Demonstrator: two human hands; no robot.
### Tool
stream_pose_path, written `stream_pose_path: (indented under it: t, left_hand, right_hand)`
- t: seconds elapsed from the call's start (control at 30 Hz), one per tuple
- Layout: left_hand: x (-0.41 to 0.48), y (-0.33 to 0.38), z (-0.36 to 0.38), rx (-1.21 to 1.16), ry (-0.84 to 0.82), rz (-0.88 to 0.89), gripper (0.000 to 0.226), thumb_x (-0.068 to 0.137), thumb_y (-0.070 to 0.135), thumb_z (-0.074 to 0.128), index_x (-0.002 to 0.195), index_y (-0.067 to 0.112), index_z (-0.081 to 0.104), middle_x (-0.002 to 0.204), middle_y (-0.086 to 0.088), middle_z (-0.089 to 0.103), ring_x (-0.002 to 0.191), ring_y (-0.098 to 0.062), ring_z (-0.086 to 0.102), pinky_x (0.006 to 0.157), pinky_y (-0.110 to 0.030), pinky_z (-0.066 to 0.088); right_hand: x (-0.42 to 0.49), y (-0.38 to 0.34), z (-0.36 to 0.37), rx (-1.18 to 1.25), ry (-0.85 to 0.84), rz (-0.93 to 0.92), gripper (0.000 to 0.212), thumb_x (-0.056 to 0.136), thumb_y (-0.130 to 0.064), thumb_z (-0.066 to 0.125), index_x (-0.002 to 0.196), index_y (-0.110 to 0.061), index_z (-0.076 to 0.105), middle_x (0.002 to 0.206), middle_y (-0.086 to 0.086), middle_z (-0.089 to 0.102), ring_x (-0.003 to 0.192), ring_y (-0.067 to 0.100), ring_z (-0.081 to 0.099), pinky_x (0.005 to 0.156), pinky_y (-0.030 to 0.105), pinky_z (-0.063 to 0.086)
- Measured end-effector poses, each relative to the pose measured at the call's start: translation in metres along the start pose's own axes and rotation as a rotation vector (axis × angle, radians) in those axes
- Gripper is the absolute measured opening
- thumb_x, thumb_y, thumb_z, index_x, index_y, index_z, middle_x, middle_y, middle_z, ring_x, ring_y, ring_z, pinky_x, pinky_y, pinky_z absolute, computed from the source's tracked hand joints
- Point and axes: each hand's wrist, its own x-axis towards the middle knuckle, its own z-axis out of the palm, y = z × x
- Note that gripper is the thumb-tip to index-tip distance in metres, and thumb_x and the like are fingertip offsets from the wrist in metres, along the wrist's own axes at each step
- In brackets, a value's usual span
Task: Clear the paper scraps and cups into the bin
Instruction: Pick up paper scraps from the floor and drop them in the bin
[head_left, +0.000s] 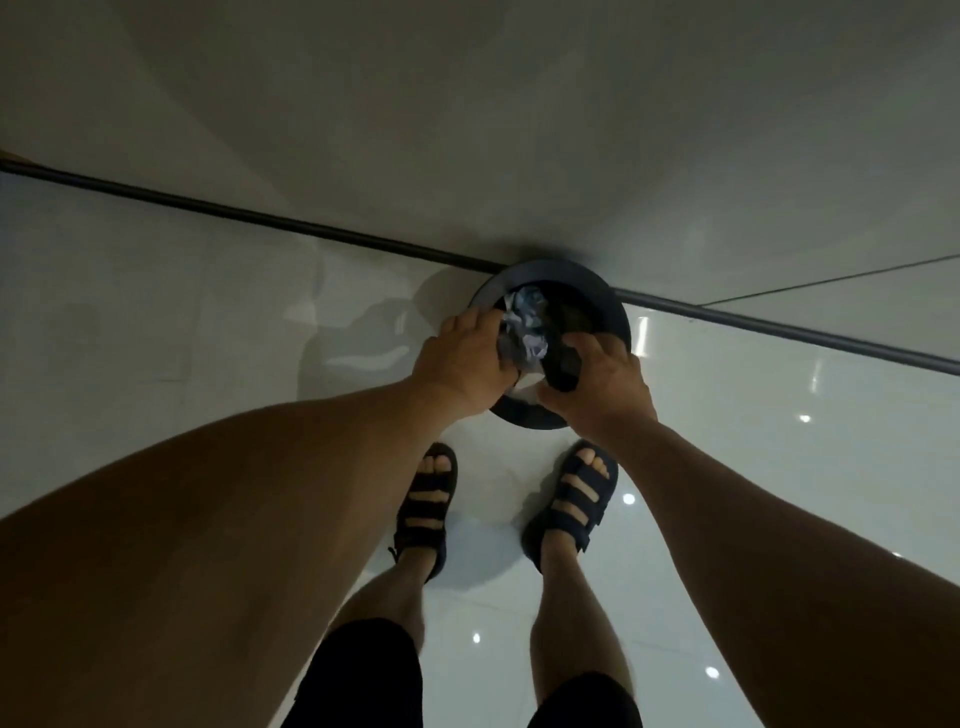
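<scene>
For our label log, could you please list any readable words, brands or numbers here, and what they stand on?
None can be read.
The bin, sandals and dark object in the right hand show no print.
The crumpled paper in the left hand has bluish patches, too blurred to read.

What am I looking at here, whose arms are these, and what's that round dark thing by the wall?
There is no machine here. A camera worn on a person's head looks down, so the arms reaching forward are that person's own. The round thing is a bin, standing on the shiny tiled floor against the wall. Both hands are over its mouth. The left hand grips crumpled paper. The right hand grips a dark item, too dim to name. Lower down are the person's feet in sandals.
</scene>
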Motion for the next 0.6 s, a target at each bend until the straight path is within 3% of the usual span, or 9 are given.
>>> stream_pose_path:
  t: [0.27,0.6]
  left_hand:
    - [-0.064,0.038,-0.087,0.125,-0.011,0.149,0.06,0.091,0.035,0.05,0.144,0.016,0.029,0.145,-0.009,0.034,0.132,-0.031,0.031,0.099,-0.044,0.036]
    - [-0.209,0.182,-0.214,0.303,-0.062,0.459,0.066,0.09,0.042,0.051,0.147,0.018,0.026,0.153,-0.004,0.027,0.139,-0.027,0.023,0.111,-0.041,0.029]
  right_hand:
    - [-0.093,-0.021,-0.072,0.096,0.073,0.119,0.078,0.081,-0.052,0.068,0.146,-0.029,0.033,0.151,0.004,0.032,0.135,0.027,0.03,0.104,0.043,0.038]
    - [-0.296,-0.022,-0.194,0.26,0.307,0.369,0.077,0.082,-0.052,0.066,0.146,-0.03,0.031,0.154,0.003,0.026,0.139,0.027,0.025,0.102,0.044,0.04]
